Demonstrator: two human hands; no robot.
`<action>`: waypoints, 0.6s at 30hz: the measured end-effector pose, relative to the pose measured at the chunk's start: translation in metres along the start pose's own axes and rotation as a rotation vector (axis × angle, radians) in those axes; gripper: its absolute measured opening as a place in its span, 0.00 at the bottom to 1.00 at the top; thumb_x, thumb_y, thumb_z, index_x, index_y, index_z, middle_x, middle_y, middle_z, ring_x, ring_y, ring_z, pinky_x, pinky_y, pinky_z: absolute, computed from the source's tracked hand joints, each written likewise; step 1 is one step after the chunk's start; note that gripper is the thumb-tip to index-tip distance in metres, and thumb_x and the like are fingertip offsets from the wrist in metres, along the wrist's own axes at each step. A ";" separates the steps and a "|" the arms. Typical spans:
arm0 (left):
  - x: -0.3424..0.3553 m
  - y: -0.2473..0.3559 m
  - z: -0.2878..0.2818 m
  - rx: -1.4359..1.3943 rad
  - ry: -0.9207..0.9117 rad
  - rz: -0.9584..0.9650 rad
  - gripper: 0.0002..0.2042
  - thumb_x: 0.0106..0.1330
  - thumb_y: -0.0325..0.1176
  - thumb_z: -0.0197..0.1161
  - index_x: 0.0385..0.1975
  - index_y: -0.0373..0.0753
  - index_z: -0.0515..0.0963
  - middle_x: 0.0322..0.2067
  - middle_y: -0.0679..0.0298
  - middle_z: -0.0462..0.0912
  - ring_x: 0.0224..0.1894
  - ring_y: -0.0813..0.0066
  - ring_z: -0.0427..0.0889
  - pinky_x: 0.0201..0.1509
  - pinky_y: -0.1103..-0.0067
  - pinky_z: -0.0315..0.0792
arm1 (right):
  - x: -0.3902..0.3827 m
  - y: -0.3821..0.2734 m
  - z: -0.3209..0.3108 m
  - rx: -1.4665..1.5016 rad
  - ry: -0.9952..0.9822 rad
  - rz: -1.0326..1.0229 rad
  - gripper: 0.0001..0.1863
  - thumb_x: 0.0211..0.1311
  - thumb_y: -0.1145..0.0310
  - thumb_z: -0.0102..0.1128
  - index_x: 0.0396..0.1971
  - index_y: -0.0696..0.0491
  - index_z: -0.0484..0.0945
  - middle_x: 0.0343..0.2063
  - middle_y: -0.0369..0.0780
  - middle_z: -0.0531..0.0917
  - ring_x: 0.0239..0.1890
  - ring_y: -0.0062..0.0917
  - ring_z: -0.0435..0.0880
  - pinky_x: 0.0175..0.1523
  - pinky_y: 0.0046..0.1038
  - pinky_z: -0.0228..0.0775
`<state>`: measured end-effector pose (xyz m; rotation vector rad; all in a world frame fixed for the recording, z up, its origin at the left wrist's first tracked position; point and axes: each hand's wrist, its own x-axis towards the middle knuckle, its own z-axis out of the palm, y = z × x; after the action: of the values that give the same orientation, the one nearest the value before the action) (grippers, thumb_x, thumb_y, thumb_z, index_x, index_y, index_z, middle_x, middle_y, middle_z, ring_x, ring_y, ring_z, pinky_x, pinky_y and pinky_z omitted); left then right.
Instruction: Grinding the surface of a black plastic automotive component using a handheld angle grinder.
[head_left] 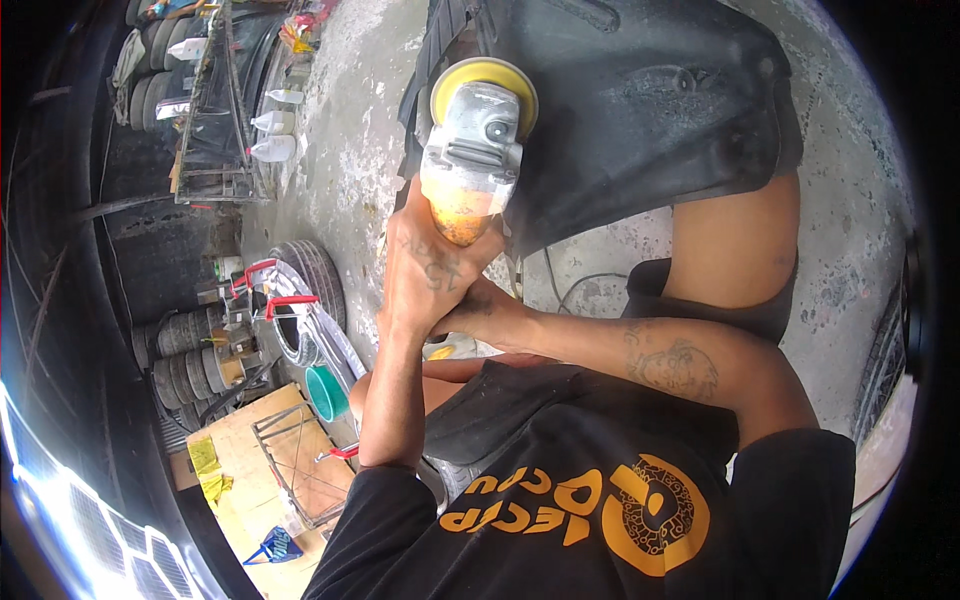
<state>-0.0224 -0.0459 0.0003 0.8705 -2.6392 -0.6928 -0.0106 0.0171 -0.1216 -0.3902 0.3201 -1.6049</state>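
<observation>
My left hand point(430, 262) is closed round the orange body of a power sander point(468, 152) with a metal head and a round yellow pad point(524, 100). The pad lies at the left side of a large moulded black plastic panel point(650, 120), which extends over my bent right leg point(730, 240). My right hand point(480, 312) crosses over from the right and is closed just below my left one, at the rear of the tool; its fingers are partly hidden.
A rack with white jugs point(272, 122) and stacked tyres point(185, 375) line the left. A loose tyre point(322, 265), red-handled clamps point(290, 305), a teal bucket point(325, 390) and a wooden board point(255, 420) are nearer. A cable point(565, 295) lies on the concrete floor point(340, 130).
</observation>
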 end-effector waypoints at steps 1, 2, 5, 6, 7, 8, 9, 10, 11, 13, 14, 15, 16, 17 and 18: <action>0.000 0.001 0.000 0.001 -0.002 0.001 0.18 0.53 0.30 0.75 0.41 0.28 0.80 0.31 0.53 0.88 0.31 0.67 0.87 0.39 0.71 0.80 | 0.000 0.000 0.000 0.015 0.002 -0.016 0.19 0.51 0.78 0.77 0.44 0.62 0.83 0.36 0.40 0.88 0.41 0.23 0.88 0.48 0.25 0.81; 0.001 0.001 -0.001 0.018 -0.016 -0.009 0.18 0.53 0.30 0.75 0.41 0.28 0.80 0.31 0.53 0.88 0.31 0.67 0.87 0.39 0.71 0.80 | 0.000 0.000 -0.001 0.014 0.003 -0.016 0.19 0.51 0.78 0.77 0.44 0.62 0.83 0.36 0.40 0.88 0.41 0.23 0.88 0.48 0.25 0.81; 0.001 0.004 -0.002 0.026 -0.028 -0.024 0.18 0.53 0.30 0.75 0.41 0.28 0.80 0.31 0.53 0.88 0.32 0.66 0.87 0.40 0.71 0.80 | 0.000 -0.002 -0.001 -0.020 0.005 0.017 0.18 0.52 0.78 0.76 0.44 0.62 0.83 0.37 0.40 0.88 0.41 0.23 0.88 0.49 0.25 0.81; 0.001 0.005 -0.001 0.018 -0.024 -0.029 0.18 0.53 0.30 0.75 0.41 0.28 0.80 0.31 0.53 0.88 0.32 0.66 0.87 0.40 0.71 0.80 | -0.001 -0.003 0.001 -0.008 0.012 0.010 0.18 0.52 0.79 0.76 0.44 0.62 0.83 0.37 0.40 0.88 0.41 0.23 0.88 0.49 0.26 0.81; 0.001 0.004 -0.001 0.018 -0.026 -0.029 0.18 0.53 0.30 0.75 0.41 0.28 0.80 0.31 0.53 0.88 0.32 0.66 0.87 0.40 0.71 0.80 | -0.001 -0.004 0.002 0.003 0.019 0.004 0.17 0.52 0.79 0.75 0.44 0.62 0.84 0.36 0.40 0.88 0.41 0.23 0.88 0.49 0.26 0.81; 0.002 0.003 -0.001 0.031 -0.029 -0.030 0.18 0.53 0.30 0.75 0.41 0.28 0.80 0.31 0.53 0.88 0.32 0.66 0.87 0.40 0.71 0.80 | -0.002 -0.005 0.002 0.003 0.020 0.004 0.17 0.52 0.79 0.75 0.44 0.62 0.84 0.36 0.40 0.88 0.41 0.23 0.88 0.49 0.26 0.81; 0.002 0.003 -0.001 0.045 -0.031 -0.031 0.18 0.53 0.30 0.75 0.41 0.28 0.80 0.31 0.53 0.88 0.32 0.66 0.87 0.40 0.71 0.80 | -0.002 -0.007 0.001 0.011 0.014 0.021 0.18 0.52 0.79 0.75 0.44 0.63 0.83 0.36 0.40 0.88 0.41 0.23 0.88 0.49 0.26 0.81; 0.002 0.002 0.000 0.044 -0.032 -0.031 0.18 0.53 0.30 0.75 0.41 0.28 0.80 0.31 0.53 0.88 0.32 0.66 0.87 0.40 0.71 0.80 | -0.002 -0.008 0.001 0.018 0.008 0.038 0.18 0.52 0.79 0.75 0.44 0.63 0.83 0.36 0.40 0.88 0.41 0.24 0.88 0.49 0.26 0.81; 0.002 0.002 0.000 0.038 -0.029 -0.033 0.18 0.53 0.30 0.75 0.41 0.28 0.80 0.31 0.52 0.88 0.32 0.66 0.87 0.40 0.71 0.80 | -0.003 -0.008 0.001 0.018 0.009 0.038 0.18 0.52 0.79 0.75 0.44 0.63 0.83 0.36 0.40 0.88 0.41 0.24 0.88 0.49 0.26 0.81; 0.002 0.002 0.000 0.033 -0.026 -0.035 0.18 0.53 0.30 0.75 0.41 0.28 0.81 0.31 0.52 0.88 0.32 0.66 0.87 0.40 0.71 0.80 | -0.003 -0.008 0.002 0.012 0.012 0.037 0.18 0.51 0.79 0.76 0.44 0.63 0.84 0.36 0.40 0.88 0.41 0.23 0.88 0.48 0.26 0.80; 0.002 0.003 0.000 0.042 -0.029 -0.031 0.18 0.53 0.31 0.75 0.41 0.28 0.81 0.32 0.52 0.88 0.32 0.66 0.87 0.40 0.71 0.80 | -0.002 -0.006 0.001 0.012 0.013 0.037 0.18 0.51 0.79 0.76 0.44 0.63 0.84 0.36 0.40 0.88 0.41 0.23 0.88 0.48 0.26 0.80; 0.002 0.003 0.000 0.052 -0.031 -0.027 0.18 0.53 0.31 0.76 0.41 0.28 0.81 0.32 0.52 0.88 0.32 0.66 0.87 0.41 0.71 0.80 | 0.000 -0.004 0.001 0.012 0.017 0.036 0.18 0.51 0.79 0.76 0.43 0.62 0.84 0.36 0.40 0.88 0.40 0.23 0.87 0.48 0.26 0.80; 0.003 0.003 0.000 0.051 -0.032 -0.026 0.18 0.53 0.31 0.76 0.41 0.28 0.81 0.32 0.52 0.88 0.32 0.66 0.87 0.41 0.71 0.80 | 0.000 -0.002 0.000 0.011 0.021 0.035 0.18 0.51 0.79 0.76 0.43 0.62 0.84 0.36 0.39 0.88 0.40 0.22 0.87 0.47 0.25 0.79; 0.002 0.002 0.000 0.059 -0.033 -0.027 0.18 0.53 0.31 0.76 0.41 0.28 0.81 0.31 0.53 0.88 0.32 0.67 0.87 0.41 0.71 0.80 | 0.000 -0.002 0.000 0.011 0.021 0.035 0.18 0.51 0.79 0.76 0.43 0.62 0.84 0.36 0.39 0.88 0.40 0.22 0.87 0.47 0.25 0.79; 0.002 0.002 0.000 0.067 -0.033 -0.028 0.18 0.53 0.31 0.76 0.41 0.28 0.81 0.31 0.53 0.88 0.32 0.67 0.87 0.41 0.71 0.80 | 0.000 -0.002 0.000 0.020 0.016 0.041 0.18 0.51 0.79 0.76 0.43 0.62 0.84 0.35 0.39 0.88 0.40 0.22 0.87 0.47 0.25 0.79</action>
<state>-0.0251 -0.0459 0.0016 0.9233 -2.6989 -0.6336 -0.0127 0.0174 -0.1210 -0.3532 0.3220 -1.5712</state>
